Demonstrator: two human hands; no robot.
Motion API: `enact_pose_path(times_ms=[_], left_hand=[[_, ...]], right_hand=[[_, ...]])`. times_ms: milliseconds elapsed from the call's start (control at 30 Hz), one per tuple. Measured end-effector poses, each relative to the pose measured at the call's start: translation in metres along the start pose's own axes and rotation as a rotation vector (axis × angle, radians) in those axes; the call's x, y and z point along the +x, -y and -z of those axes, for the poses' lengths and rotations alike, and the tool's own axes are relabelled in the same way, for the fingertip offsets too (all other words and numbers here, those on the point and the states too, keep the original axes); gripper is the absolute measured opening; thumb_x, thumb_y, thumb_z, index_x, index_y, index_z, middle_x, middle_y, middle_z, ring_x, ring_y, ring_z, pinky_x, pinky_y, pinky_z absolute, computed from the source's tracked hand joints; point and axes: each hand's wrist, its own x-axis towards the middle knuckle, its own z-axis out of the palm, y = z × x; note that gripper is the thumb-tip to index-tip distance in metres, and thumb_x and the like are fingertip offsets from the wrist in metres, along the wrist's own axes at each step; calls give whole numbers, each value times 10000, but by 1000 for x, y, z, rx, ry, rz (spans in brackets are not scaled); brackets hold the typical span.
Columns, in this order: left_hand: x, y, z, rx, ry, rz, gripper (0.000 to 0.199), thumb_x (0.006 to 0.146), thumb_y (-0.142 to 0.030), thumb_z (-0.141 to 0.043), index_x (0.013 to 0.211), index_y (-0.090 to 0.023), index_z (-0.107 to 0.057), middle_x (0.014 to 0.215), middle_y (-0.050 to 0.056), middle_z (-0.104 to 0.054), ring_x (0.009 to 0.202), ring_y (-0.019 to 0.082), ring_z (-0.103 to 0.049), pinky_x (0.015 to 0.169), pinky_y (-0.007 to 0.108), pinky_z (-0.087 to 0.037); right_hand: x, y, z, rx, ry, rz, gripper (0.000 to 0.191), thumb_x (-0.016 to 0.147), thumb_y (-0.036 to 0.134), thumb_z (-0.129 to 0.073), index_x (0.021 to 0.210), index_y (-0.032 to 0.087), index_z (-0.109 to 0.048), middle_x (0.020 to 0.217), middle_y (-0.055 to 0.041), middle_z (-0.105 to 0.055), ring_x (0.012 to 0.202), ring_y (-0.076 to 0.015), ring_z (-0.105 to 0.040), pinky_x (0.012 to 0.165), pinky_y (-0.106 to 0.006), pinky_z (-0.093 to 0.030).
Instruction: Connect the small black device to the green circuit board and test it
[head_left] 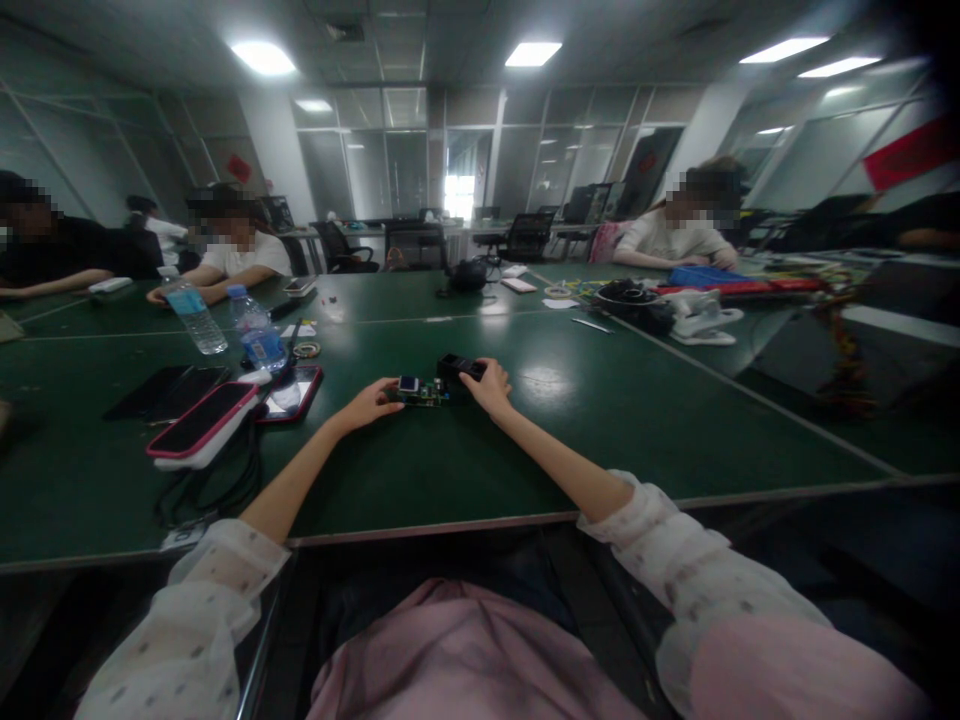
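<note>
A small green circuit board [426, 392] with a little screen is held at its left end by my left hand [373, 402], thumb and fingers closed on it. My right hand [491, 385] grips a black rectangular case [454, 368] by its right end. The two pieces are close together just above or on the green table, the case slightly behind and to the right of the board. Whether they touch I cannot tell. The fingertips behind each piece are partly hidden.
Left of my hands lie a red-edged phone [202, 420], another phone [294, 393] and black cables. Two water bottles [259, 335] stand behind them. A pen [592, 325], a black bag [634, 303] and a white object [703, 318] lie right. Several people sit around the green table [600, 420].
</note>
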Motion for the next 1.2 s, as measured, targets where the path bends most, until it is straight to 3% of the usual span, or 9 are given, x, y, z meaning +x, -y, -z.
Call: enact_pose_path(times_ms=[733,1000,1200], left_hand=[[1,7,-1,23,-33,-16,635,762,-411,-671,1304,-158,-457,1240,139,-560,805,148,-598,772,354,-502],[-1,-2,0,51,-17,-14,642,740,-388,-692,1293,-148,-472,1262,151,-553,771,134,-591,741,327,-496],[-2,-3,-1,65,-27,-24,642,735,-377,-696,1294,-151,-476,1255,150,-555,770,135,-586,732,327,-491]], right_hand=[[1,-3,-1,-28,12,12,509,754,406,-634,1184,199,-457,1206,-144,-503,1150,-345,-434,902,-502,-370],[-2,2,2,-82,26,73,520,717,255,-674,1183,216,-447,1185,-131,-503,1118,-325,-452,887,-469,-385],[3,-6,-2,-14,11,139,488,708,239,-686,1153,197,-491,1130,-128,-551,1080,-320,-488,875,-473,-418]])
